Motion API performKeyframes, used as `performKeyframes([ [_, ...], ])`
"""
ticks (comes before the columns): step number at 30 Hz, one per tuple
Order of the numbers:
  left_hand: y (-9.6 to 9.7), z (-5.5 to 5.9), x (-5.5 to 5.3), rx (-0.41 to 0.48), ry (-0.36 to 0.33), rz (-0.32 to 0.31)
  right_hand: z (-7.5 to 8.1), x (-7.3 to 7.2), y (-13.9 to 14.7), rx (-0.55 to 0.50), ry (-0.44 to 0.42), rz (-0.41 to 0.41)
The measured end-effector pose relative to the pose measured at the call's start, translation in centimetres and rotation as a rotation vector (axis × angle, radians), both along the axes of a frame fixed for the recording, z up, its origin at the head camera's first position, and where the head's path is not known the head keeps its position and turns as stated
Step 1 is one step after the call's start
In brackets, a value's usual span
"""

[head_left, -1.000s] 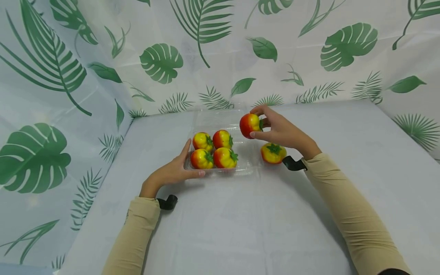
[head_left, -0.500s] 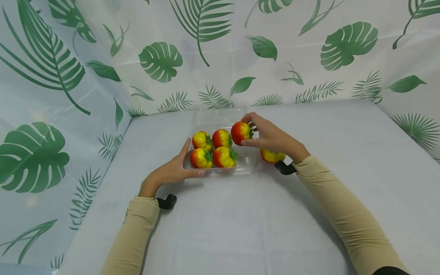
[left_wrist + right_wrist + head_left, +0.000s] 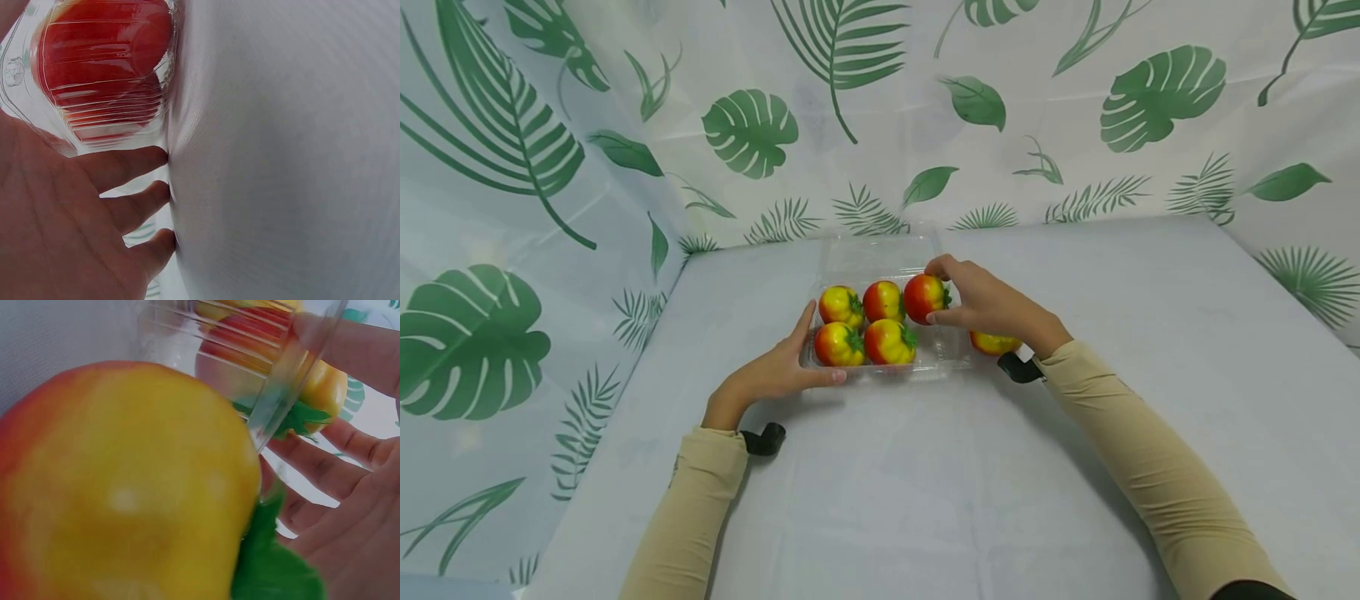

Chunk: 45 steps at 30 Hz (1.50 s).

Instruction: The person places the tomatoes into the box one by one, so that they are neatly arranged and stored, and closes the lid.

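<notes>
A clear plastic clamshell box [image 3: 943,354] lies with its lid folded back, holding several red-and-yellow persimmons [image 3: 891,342] with green leafy tops. My right hand [image 3: 988,302] grips another persimmon [image 3: 922,298] between thumb and fingers, low in the back right of the box. In the right wrist view, that held persimmon [image 3: 334,387] shows partly through the box's clear wall. My left hand [image 3: 775,367] braces the box's front left corner, thumb along the front and straight fingers along the left side. In the left wrist view, fingertips [image 3: 159,156] rest at the white cloth beside the box.
One more persimmon [image 3: 995,343] lies on the table right of the box, partly hidden under the right wrist; it looms large in the right wrist view. The box's open lid [image 3: 880,254] leans toward the leaf-patterned backdrop [image 3: 865,108]. White cloth [image 3: 880,483] covers the table.
My right hand has brought its persimmon left and down, from above the box's right side into the back right spot. The left hand has stayed at the box.
</notes>
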<state>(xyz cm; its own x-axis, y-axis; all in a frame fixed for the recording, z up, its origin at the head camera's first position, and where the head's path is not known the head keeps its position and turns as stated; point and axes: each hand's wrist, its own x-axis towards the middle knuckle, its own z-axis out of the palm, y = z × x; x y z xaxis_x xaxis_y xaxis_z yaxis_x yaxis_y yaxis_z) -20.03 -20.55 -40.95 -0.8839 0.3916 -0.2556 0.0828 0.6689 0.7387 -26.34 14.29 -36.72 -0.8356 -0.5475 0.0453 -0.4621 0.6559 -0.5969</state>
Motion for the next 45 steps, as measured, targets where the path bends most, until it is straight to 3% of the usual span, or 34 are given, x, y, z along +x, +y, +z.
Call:
performKeyframes([
  [21,-0.1,0.0,-0.1,-0.011,0.006,-0.008,-0.9,-0.2,-0.3,0.147,0.048,-0.031],
  [45,-0.2,-0.2,-0.2,-0.002,0.014,-0.015,-1.2,0.1,-0.4,0.156,0.173,0.048],
])
